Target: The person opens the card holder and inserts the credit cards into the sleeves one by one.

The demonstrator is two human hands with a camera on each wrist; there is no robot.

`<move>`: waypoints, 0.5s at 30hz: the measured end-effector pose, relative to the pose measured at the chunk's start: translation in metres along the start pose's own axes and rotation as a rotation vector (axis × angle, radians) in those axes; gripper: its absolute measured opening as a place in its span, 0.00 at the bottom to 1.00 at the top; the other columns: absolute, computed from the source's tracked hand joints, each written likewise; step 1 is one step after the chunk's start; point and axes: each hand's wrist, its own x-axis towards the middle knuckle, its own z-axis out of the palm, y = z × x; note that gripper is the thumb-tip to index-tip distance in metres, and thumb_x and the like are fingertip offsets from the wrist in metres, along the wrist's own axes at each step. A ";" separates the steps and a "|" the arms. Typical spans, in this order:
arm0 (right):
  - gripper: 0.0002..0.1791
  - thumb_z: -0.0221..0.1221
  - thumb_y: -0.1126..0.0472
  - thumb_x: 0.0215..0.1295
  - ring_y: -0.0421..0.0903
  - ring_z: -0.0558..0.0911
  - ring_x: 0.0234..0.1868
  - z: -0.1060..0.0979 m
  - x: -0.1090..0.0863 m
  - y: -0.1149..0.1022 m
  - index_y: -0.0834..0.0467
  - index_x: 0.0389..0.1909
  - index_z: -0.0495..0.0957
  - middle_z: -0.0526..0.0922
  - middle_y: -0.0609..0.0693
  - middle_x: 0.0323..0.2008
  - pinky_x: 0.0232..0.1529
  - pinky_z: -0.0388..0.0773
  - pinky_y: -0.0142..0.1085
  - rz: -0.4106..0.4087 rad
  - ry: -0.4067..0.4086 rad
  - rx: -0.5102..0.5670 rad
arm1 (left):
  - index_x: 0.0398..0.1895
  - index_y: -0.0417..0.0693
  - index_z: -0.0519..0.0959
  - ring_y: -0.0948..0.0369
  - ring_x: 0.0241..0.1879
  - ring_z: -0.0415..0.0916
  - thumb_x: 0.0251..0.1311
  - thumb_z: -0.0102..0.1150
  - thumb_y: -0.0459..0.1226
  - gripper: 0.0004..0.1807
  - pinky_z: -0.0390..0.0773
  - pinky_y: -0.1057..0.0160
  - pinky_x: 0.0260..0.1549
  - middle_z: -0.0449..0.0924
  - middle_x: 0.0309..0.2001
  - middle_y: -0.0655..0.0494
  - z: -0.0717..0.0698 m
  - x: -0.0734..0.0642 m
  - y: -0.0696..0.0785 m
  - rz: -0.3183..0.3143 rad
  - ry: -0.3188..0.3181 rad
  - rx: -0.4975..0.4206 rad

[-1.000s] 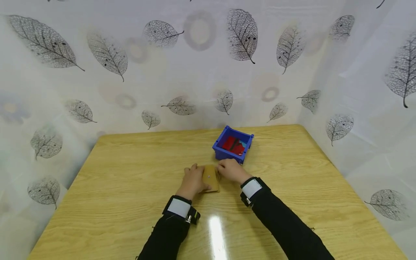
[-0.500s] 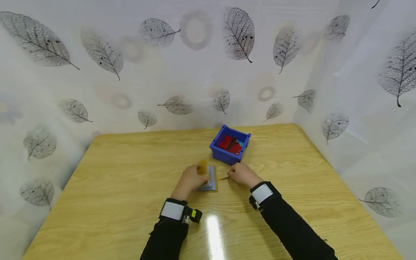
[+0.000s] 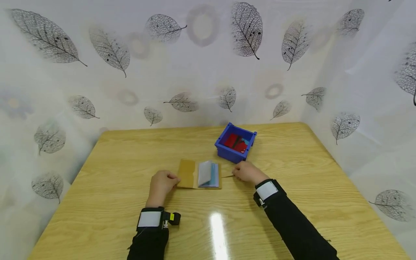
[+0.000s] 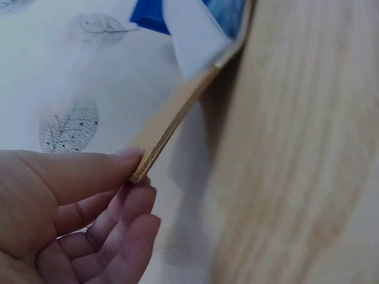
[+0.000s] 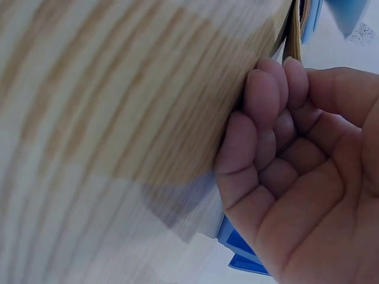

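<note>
A tan card holder (image 3: pixel 186 174) lies spread out on the table in the head view, its cover to the left. Clear plastic card sleeves (image 3: pixel 204 172) stand partly lifted over its right half, with a bluish card behind them. My left hand (image 3: pixel 161 186) pinches the cover's outer lower corner between thumb and forefinger; the left wrist view shows the cover (image 4: pixel 172 121) slanting up off the table. On the other side, my right hand (image 3: pixel 247 172) pinches the end of the holder's narrow closing strap (image 3: pixel 227 176), pulled out to the right.
Behind the right hand stands a blue plastic box (image 3: pixel 232 153) holding red and dark flat items. The wooden table (image 3: pixel 130 155) reaches back to a leaf-patterned curtain (image 3: pixel 201 72). Light glares off the tabletop (image 3: pixel 218 231) near the front.
The card holder has gone from folded shut to spread open, its cover swung left by my left hand. My right hand has drawn the strap out to the right.
</note>
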 end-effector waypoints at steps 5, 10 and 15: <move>0.19 0.53 0.60 0.72 0.40 0.68 0.17 -0.001 0.000 0.002 0.58 0.18 0.75 0.70 0.44 0.15 0.21 0.64 0.30 0.010 -0.016 0.034 | 0.22 0.42 0.84 0.59 0.23 0.74 0.53 0.70 0.37 0.08 0.71 0.63 0.22 0.80 0.21 0.56 0.004 0.001 -0.004 0.006 0.031 0.062; 0.19 0.52 0.61 0.71 0.40 0.70 0.18 -0.002 0.001 0.002 0.58 0.18 0.76 0.71 0.45 0.16 0.22 0.66 0.30 0.010 -0.022 0.035 | 0.22 0.42 0.84 0.58 0.23 0.73 0.52 0.70 0.36 0.07 0.70 0.64 0.22 0.81 0.22 0.55 0.007 0.003 -0.005 0.004 0.026 0.061; 0.18 0.52 0.61 0.70 0.40 0.70 0.18 -0.001 0.002 0.002 0.58 0.18 0.76 0.72 0.44 0.15 0.22 0.66 0.30 0.004 -0.017 0.034 | 0.22 0.41 0.84 0.57 0.25 0.74 0.51 0.71 0.35 0.07 0.72 0.62 0.23 0.82 0.25 0.53 0.007 0.003 -0.005 0.018 0.023 0.071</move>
